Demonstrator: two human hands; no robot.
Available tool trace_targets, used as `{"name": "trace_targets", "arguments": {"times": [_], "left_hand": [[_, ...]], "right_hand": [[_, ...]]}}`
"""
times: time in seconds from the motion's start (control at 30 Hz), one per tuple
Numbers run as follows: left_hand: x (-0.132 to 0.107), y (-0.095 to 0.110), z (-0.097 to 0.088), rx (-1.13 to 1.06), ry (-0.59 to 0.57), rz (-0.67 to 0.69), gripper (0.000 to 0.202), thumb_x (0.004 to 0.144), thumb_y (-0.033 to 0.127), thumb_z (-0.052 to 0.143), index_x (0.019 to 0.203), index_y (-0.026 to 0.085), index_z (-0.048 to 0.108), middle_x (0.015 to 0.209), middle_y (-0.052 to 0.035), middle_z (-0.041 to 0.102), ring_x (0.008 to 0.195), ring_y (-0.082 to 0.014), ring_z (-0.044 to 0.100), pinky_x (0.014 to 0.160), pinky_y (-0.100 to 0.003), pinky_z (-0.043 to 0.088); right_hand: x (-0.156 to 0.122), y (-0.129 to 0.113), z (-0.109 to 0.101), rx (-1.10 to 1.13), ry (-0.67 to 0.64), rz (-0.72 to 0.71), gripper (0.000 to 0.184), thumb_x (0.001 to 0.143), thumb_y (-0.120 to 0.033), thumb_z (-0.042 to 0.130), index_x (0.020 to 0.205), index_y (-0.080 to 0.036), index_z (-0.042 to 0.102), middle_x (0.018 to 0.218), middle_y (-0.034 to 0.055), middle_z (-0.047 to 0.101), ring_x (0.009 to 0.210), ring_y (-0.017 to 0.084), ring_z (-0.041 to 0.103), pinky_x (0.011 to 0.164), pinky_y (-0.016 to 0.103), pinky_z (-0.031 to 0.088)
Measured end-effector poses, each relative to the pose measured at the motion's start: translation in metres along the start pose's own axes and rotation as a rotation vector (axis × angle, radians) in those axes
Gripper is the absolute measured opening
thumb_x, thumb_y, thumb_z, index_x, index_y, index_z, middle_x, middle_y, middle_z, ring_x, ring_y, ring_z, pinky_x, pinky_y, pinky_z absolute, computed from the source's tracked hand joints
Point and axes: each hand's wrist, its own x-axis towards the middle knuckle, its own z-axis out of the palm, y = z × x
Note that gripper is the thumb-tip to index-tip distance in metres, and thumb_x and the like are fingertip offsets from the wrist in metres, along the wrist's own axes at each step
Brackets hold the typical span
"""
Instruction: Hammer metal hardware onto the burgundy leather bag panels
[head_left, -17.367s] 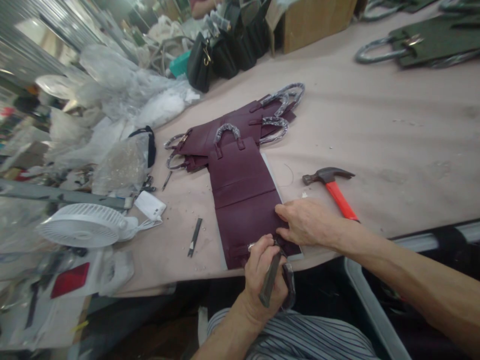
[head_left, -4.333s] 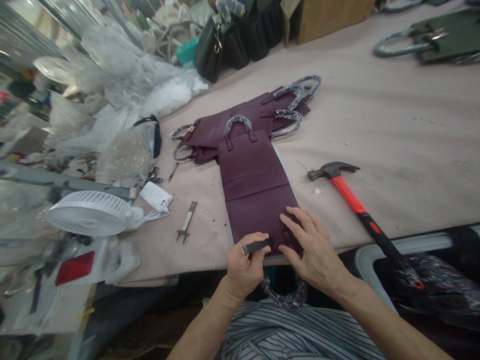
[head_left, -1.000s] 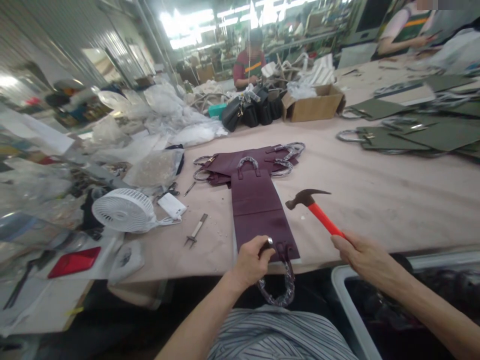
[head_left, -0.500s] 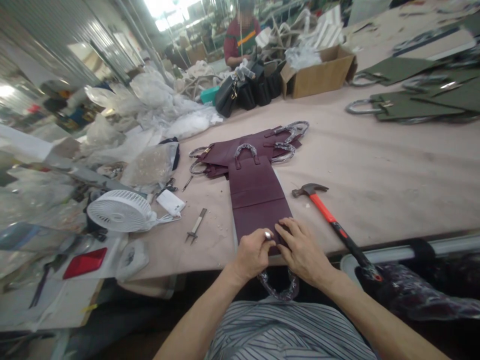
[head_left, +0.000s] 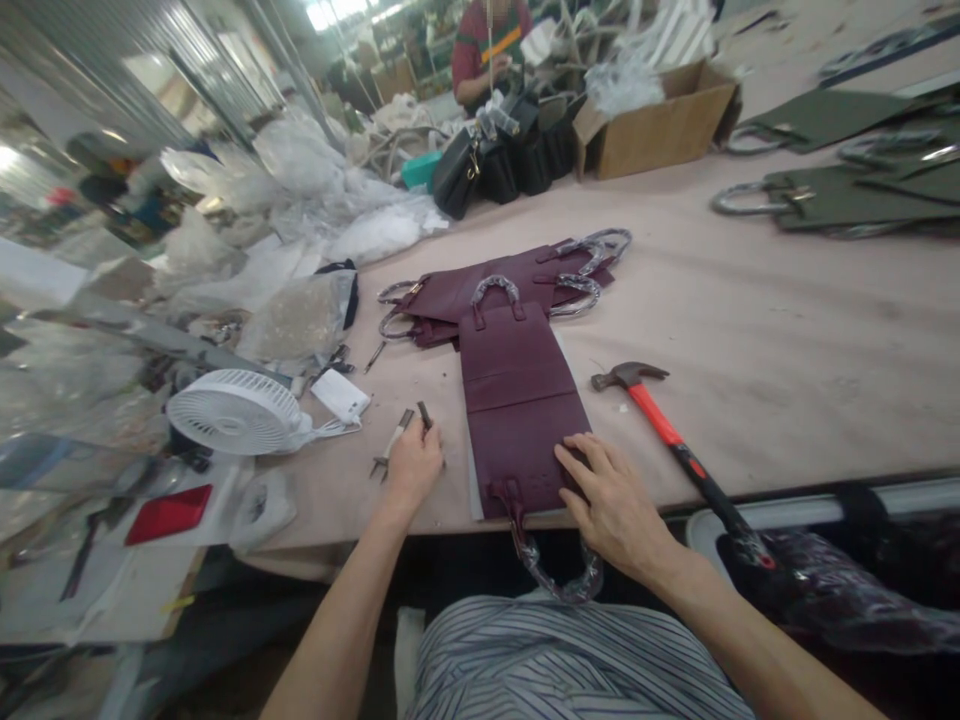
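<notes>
A maroon bag panel [head_left: 525, 430] lies lengthwise in front of me, with a plastic-wrapped handle at each end. The near handle [head_left: 559, 575] hangs over the table edge. My right hand [head_left: 615, 505] rests on the panel's near right corner, fingers stretched out and nothing held. Left of the panel, my left hand [head_left: 415, 460] is closed low over the table around a small metal tool [head_left: 424, 416], whose dark end sticks out past the fingers. Beside that hand lies a two-pronged metal tool [head_left: 396, 440], partly covered by it.
A claw hammer [head_left: 667, 430] lies to the right. More maroon panels [head_left: 487, 285] are stacked behind, green ones [head_left: 840, 200] far right. A white fan [head_left: 232, 410], power bank [head_left: 341, 395] and plastic bags [head_left: 292, 320] stand left. Behind are black bags [head_left: 491, 170], a cardboard box [head_left: 660, 125] and a person [head_left: 476, 60].
My left hand has moved from the panel's near end leftward to beside the pronged tool, uncovering the near handle's left tab. My right hand stays on the panel. The view has shifted slightly.
</notes>
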Motion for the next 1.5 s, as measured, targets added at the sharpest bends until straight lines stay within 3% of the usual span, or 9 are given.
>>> {"name": "trace_targets", "arguments": {"times": [0.17,0.37,0.5,0.7,0.8,1.0,1.2,1.37,1.5], "left_hand": [[0.0,0.001,-0.001,0.426,-0.141,0.003,0.029,0.095,0.024,0.051,0.118,0.014,0.066,0.109,-0.018,0.074,0.107,-0.0335,0.071,0.09,-0.042,0.054],[-0.008,0.001,-0.007,0.431,-0.018,0.021,0.032,0.096,0.019,0.048,0.121,0.02,0.069,0.121,-0.0122,0.071,0.108,-0.0297,0.069,0.091,-0.039,0.054],[0.011,-0.024,-0.031,0.384,0.067,-0.103,0.032,0.096,0.021,0.048,0.12,0.019,0.07,0.124,-0.0128,0.07,0.113,-0.028,0.068,0.096,-0.038,0.051],[0.041,-0.065,-0.06,0.317,-0.043,-0.15,0.024,0.088,0.03,0.064,0.104,0.017,0.076,0.11,-0.0122,0.076,0.108,-0.025,0.069,0.092,-0.032,0.051],[0.045,-0.065,-0.054,0.286,-0.09,-0.108,0.023,0.089,0.036,0.064,0.1,0.02,0.076,0.106,-0.0084,0.077,0.105,-0.0222,0.07,0.089,-0.029,0.051],[0.051,-0.054,-0.033,0.322,-0.143,-0.085,0.024,0.081,0.029,0.07,0.1,0.015,0.074,0.106,-0.016,0.076,0.104,-0.0285,0.07,0.085,-0.034,0.052],[0.05,-0.062,-0.042,0.384,-0.076,-0.083,0.022,0.088,0.023,0.062,0.107,0.013,0.07,0.112,-0.0181,0.073,0.11,-0.031,0.068,0.091,-0.038,0.052],[0.02,-0.045,-0.041,0.38,0.046,-0.038,0.025,0.097,0.029,0.053,0.113,0.016,0.067,0.122,-0.0145,0.068,0.117,-0.027,0.064,0.097,-0.036,0.049],[-0.008,-0.023,-0.011,0.228,-0.078,0.024,0.029,0.094,0.045,0.06,0.105,0.019,0.068,0.107,-0.0109,0.073,0.105,-0.0277,0.068,0.089,-0.036,0.052]], "right_hand": [[0.0,0.0,-0.001,-0.006,0.006,0.005,0.047,0.094,-0.022,0.056,0.14,-0.013,0.055,0.142,0.0148,0.049,0.135,0.032,0.042,0.113,0.053,0.045],[-0.003,0.004,0.0,-0.039,0.025,-0.03,0.045,0.097,-0.025,0.052,0.14,-0.013,0.055,0.142,0.015,0.049,0.134,0.031,0.043,0.113,0.052,0.046],[-0.002,0.014,0.008,-0.081,0.106,-0.104,0.043,0.101,-0.032,0.044,0.137,-0.013,0.058,0.14,0.0158,0.051,0.131,0.032,0.048,0.107,0.052,0.05],[0.004,0.026,0.021,-0.146,0.243,-0.213,0.048,0.103,-0.038,0.036,0.131,-0.009,0.061,0.134,0.0173,0.054,0.122,0.033,0.053,0.1,0.05,0.051],[0.004,0.029,0.023,-0.166,0.243,-0.223,0.049,0.103,-0.04,0.034,0.131,-0.008,0.06,0.134,0.0176,0.054,0.121,0.033,0.053,0.1,0.05,0.05],[0.004,0.03,0.022,-0.178,0.226,-0.224,0.049,0.104,-0.041,0.035,0.132,-0.009,0.06,0.134,0.0167,0.054,0.122,0.032,0.053,0.1,0.049,0.05],[0.005,0.028,0.021,-0.164,0.216,-0.212,0.047,0.103,-0.039,0.036,0.132,-0.01,0.059,0.134,0.0164,0.054,0.123,0.032,0.053,0.101,0.048,0.05],[0.005,0.029,0.021,-0.18,0.245,-0.245,0.047,0.103,-0.04,0.035,0.133,-0.01,0.057,0.133,0.0169,0.055,0.121,0.033,0.054,0.099,0.049,0.05],[0.008,0.028,0.018,-0.187,0.256,-0.288,0.048,0.103,-0.041,0.035,0.133,-0.011,0.055,0.131,0.017,0.056,0.119,0.033,0.055,0.097,0.049,0.049]]}}
